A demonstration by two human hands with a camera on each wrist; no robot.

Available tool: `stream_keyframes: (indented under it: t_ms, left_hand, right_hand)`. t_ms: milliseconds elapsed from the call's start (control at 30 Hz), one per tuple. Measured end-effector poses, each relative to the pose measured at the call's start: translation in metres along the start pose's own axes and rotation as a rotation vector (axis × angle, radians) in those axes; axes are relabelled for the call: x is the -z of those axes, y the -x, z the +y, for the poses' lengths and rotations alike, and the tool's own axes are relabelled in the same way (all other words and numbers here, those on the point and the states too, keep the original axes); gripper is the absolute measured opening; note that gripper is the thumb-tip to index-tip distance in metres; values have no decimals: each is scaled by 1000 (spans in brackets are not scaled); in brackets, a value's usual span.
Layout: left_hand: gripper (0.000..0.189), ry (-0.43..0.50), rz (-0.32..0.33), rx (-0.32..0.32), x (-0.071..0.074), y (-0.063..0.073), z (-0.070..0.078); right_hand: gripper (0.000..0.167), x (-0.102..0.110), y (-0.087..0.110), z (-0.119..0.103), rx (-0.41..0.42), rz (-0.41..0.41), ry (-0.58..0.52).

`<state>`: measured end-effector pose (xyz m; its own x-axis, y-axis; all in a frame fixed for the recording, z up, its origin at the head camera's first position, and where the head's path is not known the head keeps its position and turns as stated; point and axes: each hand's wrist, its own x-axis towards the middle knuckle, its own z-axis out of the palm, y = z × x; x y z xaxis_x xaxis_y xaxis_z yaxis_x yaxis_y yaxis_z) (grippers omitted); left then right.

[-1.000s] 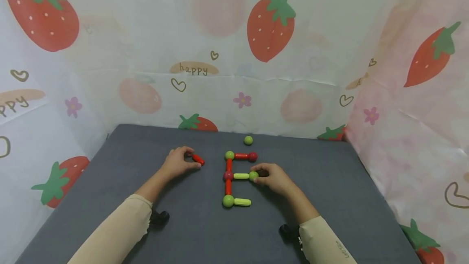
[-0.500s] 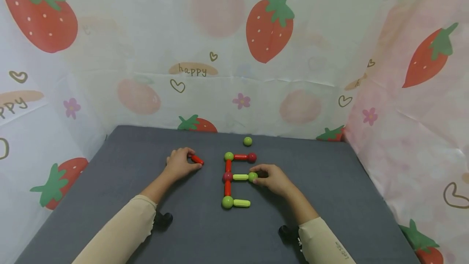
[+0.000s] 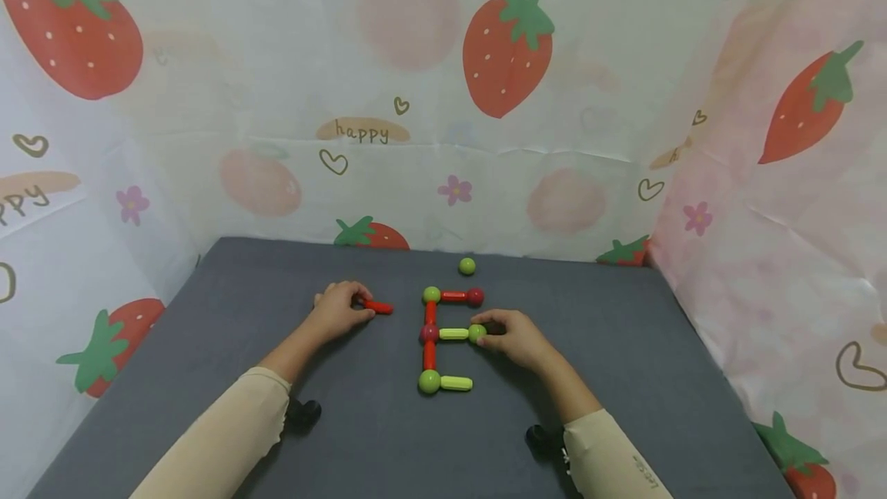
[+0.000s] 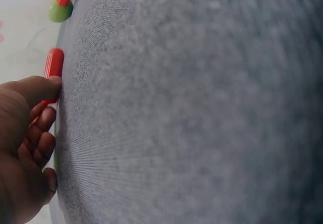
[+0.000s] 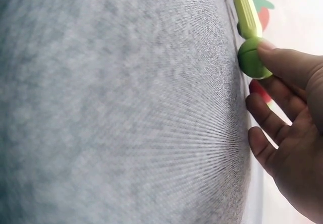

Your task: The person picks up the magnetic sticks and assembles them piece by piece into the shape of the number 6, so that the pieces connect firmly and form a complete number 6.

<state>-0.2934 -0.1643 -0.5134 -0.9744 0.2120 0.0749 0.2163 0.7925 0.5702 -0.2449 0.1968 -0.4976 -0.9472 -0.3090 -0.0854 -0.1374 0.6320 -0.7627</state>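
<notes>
In the head view my left hand [image 3: 338, 311] pinches a red rod [image 3: 379, 306] between thumb and fingers, left of a figure of balls and rods. The left wrist view also shows that red rod [image 4: 55, 62] under the thumb. My right hand [image 3: 516, 339] pinches a green ball [image 3: 476, 333] at the free end of the figure's middle arm. A yellow-green rod [image 3: 453, 334] joins this ball to a red ball [image 3: 429, 333] on the upright. The top arm is a red rod [image 3: 453, 296] ending in a dark red ball [image 3: 475, 296]. At the bottom, a yellow-green rod [image 3: 456, 383] extends from a green ball [image 3: 429, 382].
A loose green ball [image 3: 467, 266] lies behind the figure, near the back edge of the grey table [image 3: 388, 437]. Strawberry-printed cloth [image 3: 409, 60] encloses the back and sides. Black devices [image 3: 302, 416] sit at both wrists.
The red rod in my left hand has swung from slanting to nearly level, its free end pointing right toward the figure. My right hand keeps its grip on the green ball.
</notes>
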Motion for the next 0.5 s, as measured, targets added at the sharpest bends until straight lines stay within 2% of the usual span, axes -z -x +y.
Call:
stream_keyframes:
  t_ms: [267, 500]
  left_hand:
    - [18, 3, -23, -54, 3, 1, 0]
    - [17, 42, -43, -83, 9, 5, 18]
  right_hand:
    - [34, 1, 0, -2, -12, 3, 3]
    - [35, 1, 0, -3, -7, -11, -6]
